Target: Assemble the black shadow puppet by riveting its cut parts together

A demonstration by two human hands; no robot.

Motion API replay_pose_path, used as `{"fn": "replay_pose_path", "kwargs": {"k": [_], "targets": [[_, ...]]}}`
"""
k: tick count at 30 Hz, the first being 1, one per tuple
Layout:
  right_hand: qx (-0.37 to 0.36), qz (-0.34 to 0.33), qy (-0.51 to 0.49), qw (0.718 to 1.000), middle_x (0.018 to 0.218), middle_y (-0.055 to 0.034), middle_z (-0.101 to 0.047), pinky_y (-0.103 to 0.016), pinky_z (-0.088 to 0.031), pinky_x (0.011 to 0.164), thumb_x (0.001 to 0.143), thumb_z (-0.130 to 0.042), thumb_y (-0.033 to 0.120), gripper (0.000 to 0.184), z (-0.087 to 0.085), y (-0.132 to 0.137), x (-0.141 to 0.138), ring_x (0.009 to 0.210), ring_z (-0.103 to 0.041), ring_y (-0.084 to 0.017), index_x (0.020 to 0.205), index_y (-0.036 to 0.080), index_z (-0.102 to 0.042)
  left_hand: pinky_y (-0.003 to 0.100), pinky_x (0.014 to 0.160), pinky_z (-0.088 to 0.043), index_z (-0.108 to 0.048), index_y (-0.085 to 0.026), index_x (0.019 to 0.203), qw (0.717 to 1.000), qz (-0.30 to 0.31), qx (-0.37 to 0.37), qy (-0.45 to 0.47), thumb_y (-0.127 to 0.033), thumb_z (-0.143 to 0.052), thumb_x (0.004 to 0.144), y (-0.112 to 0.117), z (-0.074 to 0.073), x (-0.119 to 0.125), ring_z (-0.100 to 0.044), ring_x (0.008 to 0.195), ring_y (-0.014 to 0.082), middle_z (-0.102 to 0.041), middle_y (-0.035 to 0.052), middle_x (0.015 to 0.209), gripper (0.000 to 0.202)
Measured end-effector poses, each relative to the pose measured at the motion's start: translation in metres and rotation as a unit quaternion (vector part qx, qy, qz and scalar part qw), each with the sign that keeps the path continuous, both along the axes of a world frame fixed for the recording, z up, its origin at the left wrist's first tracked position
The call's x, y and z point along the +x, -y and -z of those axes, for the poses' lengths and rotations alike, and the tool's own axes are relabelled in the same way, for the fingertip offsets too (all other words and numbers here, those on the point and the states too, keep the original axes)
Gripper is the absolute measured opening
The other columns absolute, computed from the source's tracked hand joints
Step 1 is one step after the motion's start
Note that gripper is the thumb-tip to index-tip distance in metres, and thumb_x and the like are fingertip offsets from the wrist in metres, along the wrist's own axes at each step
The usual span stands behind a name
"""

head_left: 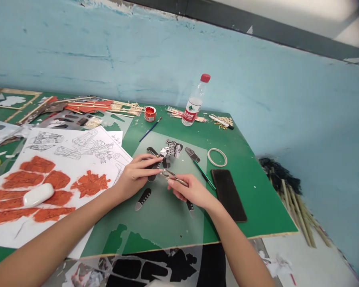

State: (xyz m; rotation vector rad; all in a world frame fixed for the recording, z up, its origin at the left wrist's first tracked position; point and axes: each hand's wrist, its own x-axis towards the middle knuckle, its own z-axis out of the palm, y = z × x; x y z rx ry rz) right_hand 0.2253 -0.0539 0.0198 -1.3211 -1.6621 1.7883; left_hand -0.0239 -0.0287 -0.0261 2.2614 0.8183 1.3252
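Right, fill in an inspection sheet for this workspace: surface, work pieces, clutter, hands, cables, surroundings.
Surface: green table, partly covered by a translucent sheet.
Work pieces: black pieces and a patterned figure on the sheet.
Clutter: phone, tape roll, bottle, open paint pot, brush, drawings.
Hands: right hand holds a metal tool; left hand is over black pieces, contact unclear.
Cables: nothing seen.
Surroundings: scuffed blue wall; long sticks beside the table.
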Motion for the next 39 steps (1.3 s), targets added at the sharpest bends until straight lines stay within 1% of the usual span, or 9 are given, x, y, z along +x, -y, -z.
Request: {"fn": "replay_pose_path", "kwargs": {"k": [4, 9, 14, 20, 23, 28, 33, 36, 39], "targets": [[0.026, -0.001, 0.051, 0.998, 0.060, 0.0000, -0.057, -0.024, -0.033, 0.049, 0.096, -0.050, 0.071, 0.060, 0.001, 0.001, 0.001, 0.051, -0.043, -0.010, 0.073, 0.017, -0.064, 0.046, 0.096, -0.057, -0.081, -0.033, 0.115, 0.998, -0.028, -0.048, 0.007, -0.009, -0.055, 0.098, 0.000, 0.000, 0.001, -0.063, 0.111, 0.0243, -0.077, 0.0049, 0.124, 0.040], [0.015, 0.022, 0.054, 0.998, 0.057, -0.0038, -0.060, -0.026, -0.033, 0.051, 0.101, -0.032, 0.074, 0.074, 0.009, 0.001, -0.003, 0.051, -0.046, -0.012, 0.068, 0.016, -0.066, 0.048, 0.102, -0.054, -0.079, -0.034, 0.120, 0.997, 0.020, -0.070, 0.006, -0.006, -0.052, 0.097, 0.000, 0.003, 0.003, -0.064, 0.117, 0.0246, -0.078, 0.0033, 0.124, 0.045], [0.038, 0.011, 0.077, 0.996, 0.057, -0.0028, -0.060, -0.026, -0.035, 0.054, 0.102, -0.033, 0.070, 0.073, 0.010, 0.003, -0.005, 0.051, -0.047, -0.012, 0.069, 0.016, -0.068, 0.047, 0.104, -0.052, -0.077, -0.034, 0.124, 0.996, 0.049, -0.066, -0.022, -0.003, -0.047, 0.097, 0.003, 0.002, 0.007, -0.064, 0.120, 0.0238, -0.077, 0.0024, 0.127, 0.051], [0.055, -0.008, 0.102, 0.993, 0.053, 0.0023, -0.047, -0.026, -0.031, 0.051, 0.105, -0.031, 0.064, 0.068, 0.010, 0.005, -0.005, 0.047, -0.039, -0.011, 0.071, 0.017, -0.067, 0.048, 0.104, -0.053, -0.078, -0.034, 0.122, 0.994, 0.056, -0.088, -0.028, 0.000, -0.045, 0.092, 0.006, 0.002, 0.010, -0.063, 0.120, 0.0240, -0.077, 0.0024, 0.126, 0.056], [0.082, -0.014, 0.128, 0.988, 0.052, 0.0029, -0.043, -0.026, -0.029, 0.051, 0.106, -0.031, 0.057, 0.064, 0.011, 0.005, -0.006, 0.047, -0.037, -0.011, 0.067, 0.018, -0.062, 0.049, 0.106, -0.052, -0.079, -0.034, 0.121, 0.993, 0.064, -0.100, -0.023, 0.001, -0.044, 0.091, 0.007, 0.003, 0.010, -0.064, 0.121, 0.0243, -0.077, 0.0025, 0.125, 0.057], [0.126, -0.020, 0.154, 0.980, 0.052, 0.0021, -0.046, -0.027, -0.029, 0.053, 0.107, -0.032, 0.046, 0.057, 0.011, 0.005, -0.007, 0.048, -0.039, -0.012, 0.060, 0.019, -0.051, 0.047, 0.106, -0.053, -0.079, -0.033, 0.120, 0.987, 0.084, -0.134, -0.012, 0.000, -0.044, 0.090, 0.007, 0.004, 0.011, -0.064, 0.122, 0.0239, -0.078, 0.0027, 0.124, 0.057], [0.133, -0.021, 0.171, 0.976, 0.051, 0.0016, -0.049, -0.028, -0.029, 0.054, 0.106, -0.033, 0.041, 0.056, 0.011, 0.005, -0.009, 0.048, -0.039, -0.012, 0.057, 0.020, -0.049, 0.046, 0.109, -0.052, -0.079, -0.033, 0.120, 0.983, 0.104, -0.150, -0.004, 0.002, -0.040, 0.089, 0.007, 0.005, 0.013, -0.064, 0.124, 0.0229, -0.078, 0.0014, 0.124, 0.061], [0.132, -0.009, 0.174, 0.976, 0.050, 0.0012, -0.048, -0.028, -0.030, 0.054, 0.105, -0.033, 0.039, 0.056, 0.012, 0.004, -0.010, 0.047, -0.039, -0.012, 0.054, 0.020, -0.048, 0.043, 0.111, -0.051, -0.074, -0.030, 0.129, 0.979, 0.113, -0.170, -0.003, 0.000, -0.041, 0.090, 0.010, 0.000, 0.012, -0.062, 0.129, 0.0234, -0.075, 0.0040, 0.129, 0.060], [0.123, 0.015, 0.156, 0.980, 0.051, 0.0003, -0.049, -0.028, -0.032, 0.055, 0.105, -0.032, 0.040, 0.058, 0.014, 0.002, -0.010, 0.048, -0.042, -0.013, 0.053, 0.021, -0.048, 0.043, 0.114, -0.048, -0.059, -0.027, 0.148, 0.986, 0.070, -0.149, -0.031, -0.008, -0.053, 0.090, 0.014, -0.007, 0.013, -0.060, 0.133, 0.0270, -0.068, 0.0088, 0.140, 0.061]]}}
